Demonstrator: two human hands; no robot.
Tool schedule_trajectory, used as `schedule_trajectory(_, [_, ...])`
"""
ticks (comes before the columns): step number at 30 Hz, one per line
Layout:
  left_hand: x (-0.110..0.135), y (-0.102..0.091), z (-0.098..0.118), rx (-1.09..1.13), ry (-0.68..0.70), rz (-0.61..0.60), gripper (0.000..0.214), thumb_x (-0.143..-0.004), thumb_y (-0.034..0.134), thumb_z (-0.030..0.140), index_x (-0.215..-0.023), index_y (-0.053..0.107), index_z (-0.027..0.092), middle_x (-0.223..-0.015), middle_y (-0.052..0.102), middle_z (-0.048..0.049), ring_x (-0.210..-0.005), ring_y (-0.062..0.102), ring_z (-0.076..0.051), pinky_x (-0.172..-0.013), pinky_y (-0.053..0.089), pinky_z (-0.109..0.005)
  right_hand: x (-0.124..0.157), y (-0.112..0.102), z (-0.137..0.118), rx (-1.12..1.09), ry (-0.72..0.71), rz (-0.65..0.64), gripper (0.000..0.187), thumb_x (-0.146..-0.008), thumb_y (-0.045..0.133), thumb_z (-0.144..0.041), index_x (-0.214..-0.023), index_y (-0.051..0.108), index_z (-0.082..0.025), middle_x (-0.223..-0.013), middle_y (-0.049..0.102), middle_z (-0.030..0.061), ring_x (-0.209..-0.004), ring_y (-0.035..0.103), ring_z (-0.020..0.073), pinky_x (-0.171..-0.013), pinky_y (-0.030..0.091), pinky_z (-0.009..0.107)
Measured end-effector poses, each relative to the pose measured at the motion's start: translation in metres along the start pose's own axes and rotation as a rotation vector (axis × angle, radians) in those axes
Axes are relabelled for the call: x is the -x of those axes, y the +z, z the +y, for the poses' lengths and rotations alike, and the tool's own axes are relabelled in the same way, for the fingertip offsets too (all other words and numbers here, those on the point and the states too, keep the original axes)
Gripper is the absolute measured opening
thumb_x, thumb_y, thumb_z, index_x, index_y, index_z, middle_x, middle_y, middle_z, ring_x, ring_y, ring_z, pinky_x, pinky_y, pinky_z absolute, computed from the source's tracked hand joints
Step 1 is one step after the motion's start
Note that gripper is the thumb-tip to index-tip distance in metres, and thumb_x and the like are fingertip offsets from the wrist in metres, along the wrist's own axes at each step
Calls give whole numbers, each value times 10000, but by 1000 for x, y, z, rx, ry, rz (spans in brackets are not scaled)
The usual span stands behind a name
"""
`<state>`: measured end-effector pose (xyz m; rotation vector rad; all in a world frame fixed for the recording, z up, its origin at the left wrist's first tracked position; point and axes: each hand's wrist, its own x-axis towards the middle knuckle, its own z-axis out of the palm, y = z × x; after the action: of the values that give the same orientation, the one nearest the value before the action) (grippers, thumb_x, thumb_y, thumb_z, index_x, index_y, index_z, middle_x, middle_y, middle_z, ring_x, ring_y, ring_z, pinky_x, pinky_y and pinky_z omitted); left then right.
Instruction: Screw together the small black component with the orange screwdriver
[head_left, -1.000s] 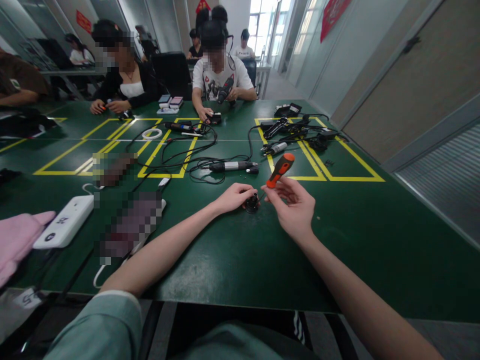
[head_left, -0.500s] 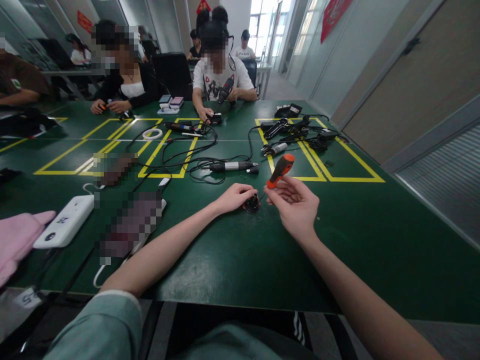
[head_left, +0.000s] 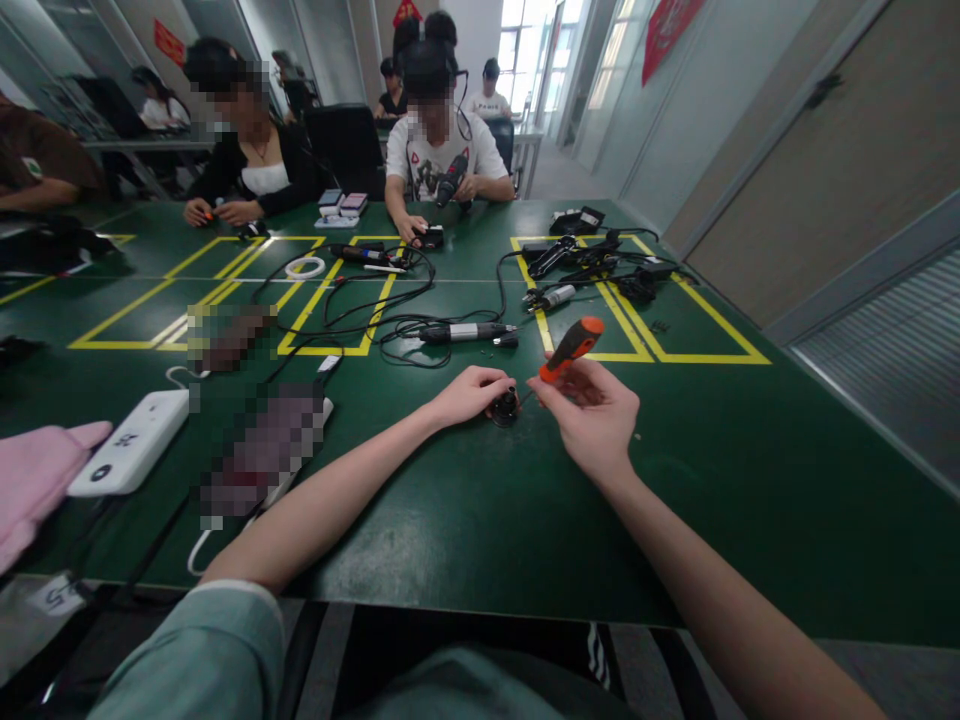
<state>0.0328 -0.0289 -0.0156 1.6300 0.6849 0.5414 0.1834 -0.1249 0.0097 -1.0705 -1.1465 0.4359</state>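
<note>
Item 1, my left hand: fingers closed on the small black part, pinning it to the surface just in front of me

Item 2, my right hand: fingertips clamped on the screwdriver, whose orange-and-black handle tilts up and away to the right while its thin shaft slants down towards the part; I cannot tell whether the tip sits in a screw head

Item 3, handling note, my judgement: the part is small and likely to spin or skid, so I press it flat with the left hand and keep those fingers off the tip's path; I bring the shaft more upright, in line with the screw, push lightly down and turn from the fingertips, not the wrist

Item 4, surface: dark green top marked with yellow tape boxes; a powered screwdriver with a tangle of black cables lies just beyond my hands; more tools and leads lie in the far right box; a white box and pink cloth sit at the left

Item 5, room: other people sit at the far side, their hands busy with their own tools, well apart from mine; grey walls, red hangings, bright windows behind
</note>
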Motion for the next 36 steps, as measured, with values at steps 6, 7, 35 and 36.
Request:
schedule_trajectory(6, [0, 0, -2, 9, -5, 9, 310, -954, 590, 375, -790, 676, 126, -795, 739, -57, -603, 590, -104, -552, 480, -201, 1, 1, -1, -64, 5, -32, 351, -712, 918, -341, -999, 756, -219, -830, 808, 20, -568, 705, 151, -560, 639, 303])
schedule_trajectory(7, [-1, 0, -2, 10, -7, 8, 311, -953, 594, 377, -788, 674, 126, -794, 737, -55, -603, 590, -103, -554, 481, -201, 1, 1, 0, -60, 2, -38, 339, -714, 915, -331, -992, 757, -216, -834, 810, 23, -570, 706, 151, -560, 638, 301])
schedule_trajectory(35, [0, -1, -2, 5, 7, 0, 311, -968, 583, 363, -799, 681, 122, -792, 738, -56, -631, 609, -103, -549, 482, -181, 1, 0, 2, -11, 24, -24, 331, -704, 917, -333, -970, 762, -209, -822, 782, 18, -662, 716, 167, -634, 646, 324])
schedule_trajectory(36, [0, -1, -1, 6, 4, -1, 312, -967, 584, 368, -801, 681, 123, -792, 739, -56, -627, 608, -103, -549, 482, -183, 1, 0, 2, -21, 18, -19, 350, -713, 911, -335, -1002, 755, -214, -825, 784, 16, -650, 717, 166, -620, 644, 320])
